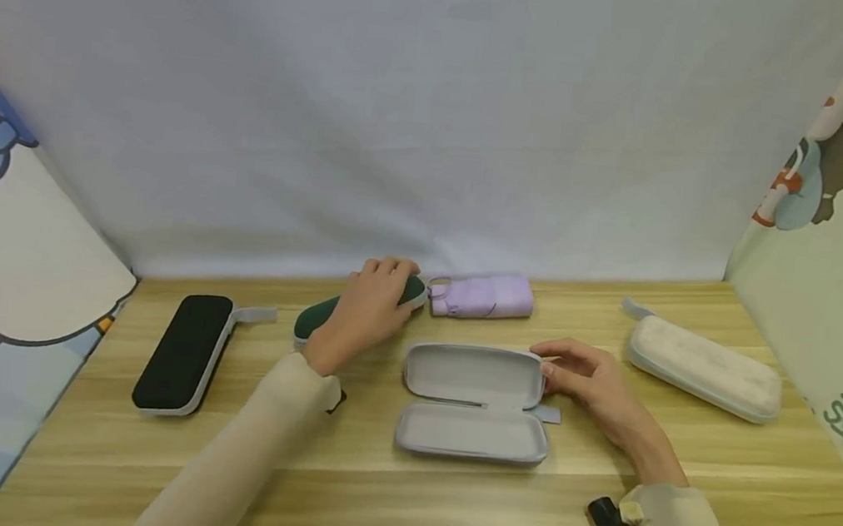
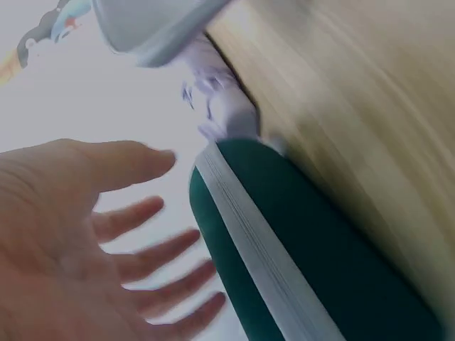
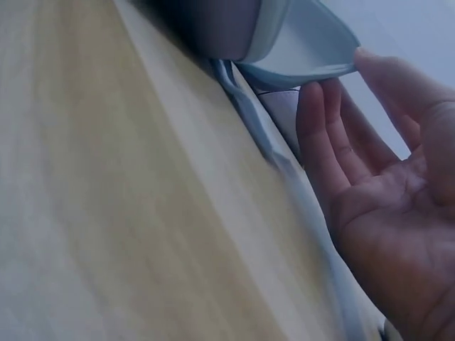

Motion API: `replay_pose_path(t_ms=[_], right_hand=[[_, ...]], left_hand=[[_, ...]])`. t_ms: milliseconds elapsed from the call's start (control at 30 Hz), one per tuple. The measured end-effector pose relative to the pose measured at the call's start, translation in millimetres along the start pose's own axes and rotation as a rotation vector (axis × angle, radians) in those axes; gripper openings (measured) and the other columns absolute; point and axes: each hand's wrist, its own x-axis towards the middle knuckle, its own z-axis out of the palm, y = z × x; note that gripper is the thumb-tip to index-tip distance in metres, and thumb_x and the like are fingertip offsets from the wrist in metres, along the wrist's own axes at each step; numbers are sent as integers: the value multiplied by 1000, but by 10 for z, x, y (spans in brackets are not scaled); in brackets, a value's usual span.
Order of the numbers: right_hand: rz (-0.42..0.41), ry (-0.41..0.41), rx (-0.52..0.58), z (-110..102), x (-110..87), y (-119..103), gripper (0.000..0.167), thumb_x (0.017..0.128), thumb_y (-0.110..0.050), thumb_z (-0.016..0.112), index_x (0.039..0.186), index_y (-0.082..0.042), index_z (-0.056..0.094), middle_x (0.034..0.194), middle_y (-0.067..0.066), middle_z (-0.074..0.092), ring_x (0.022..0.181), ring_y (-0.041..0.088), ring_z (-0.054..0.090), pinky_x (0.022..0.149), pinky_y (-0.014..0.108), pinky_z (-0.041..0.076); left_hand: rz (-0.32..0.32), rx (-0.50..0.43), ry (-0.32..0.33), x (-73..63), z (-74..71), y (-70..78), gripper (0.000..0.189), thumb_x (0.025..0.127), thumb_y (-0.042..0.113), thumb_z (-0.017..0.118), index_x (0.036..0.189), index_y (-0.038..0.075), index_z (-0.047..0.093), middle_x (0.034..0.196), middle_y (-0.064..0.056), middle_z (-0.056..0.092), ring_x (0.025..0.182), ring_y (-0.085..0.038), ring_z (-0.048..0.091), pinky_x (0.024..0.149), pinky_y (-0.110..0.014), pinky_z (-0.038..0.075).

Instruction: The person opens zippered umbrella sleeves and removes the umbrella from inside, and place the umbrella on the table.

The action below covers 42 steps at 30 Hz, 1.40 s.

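An open grey glasses case (image 1: 473, 433) lies in the middle of the table, its lid (image 1: 475, 374) raised at the back. My right hand (image 1: 595, 387) pinches the lid's right edge; in the right wrist view, the thumb (image 3: 402, 82) is on the rim and the fingers are beneath. Farther back, a dark green zippered case (image 1: 319, 317) lies partly hidden by my left hand (image 1: 372, 309). The left wrist view shows that hand's fingers (image 2: 167, 254) spread and fairly straight beside the green case (image 2: 306, 227), whose pale zipper faces them.
A lavender folded pouch or umbrella with a loop (image 1: 490, 296) lies at the back, just right of the green case. A black case (image 1: 184, 351) with a grey strap is at the left. On the right lies a cream case (image 1: 706, 367). A white cloth (image 1: 433, 130) hangs behind the table.
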Motion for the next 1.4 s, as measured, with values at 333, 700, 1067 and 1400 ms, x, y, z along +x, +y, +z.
replay_pose_path(t_ms=[333, 700, 1067, 1400], right_hand=[[11, 90, -59, -45, 110, -127, 29, 103, -11, 65, 132, -2, 67, 116, -3, 75, 99, 13, 72, 86, 31, 61], [59, 152, -132, -201, 208, -231, 40, 106, -20, 63, 140, 1, 57, 125, -4, 68, 105, 14, 71, 92, 32, 60], [108, 247, -210, -224, 293, -330, 47, 106, -22, 62, 145, 3, 53, 129, -5, 61, 101, 9, 70, 94, 27, 58], [127, 253, -279, -254, 402, -365, 48, 108, -27, 60, 149, -3, 53, 145, 15, 56, 105, 7, 68, 95, 27, 57]], left_hand=[[-148, 17, -74, -178, 60, -299, 82, 96, 35, 77, 159, 2, 37, 153, -26, 49, 138, -47, 50, 111, -65, 42], [-118, 24, -47, -313, 88, -415, 78, 86, 29, 88, 148, 1, 50, 141, -24, 59, 126, -44, 60, 102, -63, 50], [-46, 83, 110, -768, 139, -385, 70, 75, 13, 93, 136, 10, 59, 134, -16, 64, 121, -40, 59, 96, -64, 49], [69, 186, 199, -1212, 106, -124, 73, 68, 12, 95, 133, 12, 61, 129, -13, 63, 118, -38, 59, 97, -60, 50]])
